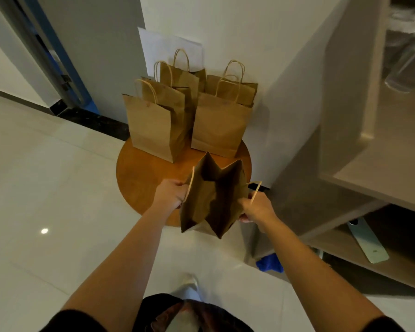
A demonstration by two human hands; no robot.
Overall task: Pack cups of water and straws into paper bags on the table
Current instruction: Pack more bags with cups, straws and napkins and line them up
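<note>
Head view, nearest first: I see my two bare forearms reaching forward over pale glossy floor tiles point(46, 188). My left hand point(170, 195) is curled round the left rim of an open brown paper bag point(213, 200), and my right hand point(255, 208) grips the right rim, with one twisted paper handle point(255, 190) sticking up just past its knuckles. Both hands are closed on the bag, spreading its mouth wide; the kraft paper is matte and creased, the side gussets fold inward into sharp points, and the inside is dark, so I cannot tell whether it holds anything. The bag sits over the near edge of a round wooden table point(139, 178), smooth and orange-brown, with bare wood to its left.

Farther back on that table stand four more brown paper bags: a front left bag point(151, 128), a front right bag point(219, 125), and two behind them, a rear left bag point(177, 77) and a rear right bag point(235, 88), all upright with looped handles, packed close together against the white wall point(225, 25). To the right, a beige shelf unit point(345, 116) stands near the table's edge, with clear plastic cups point(405, 65) blurred on its upper shelf.
</note>
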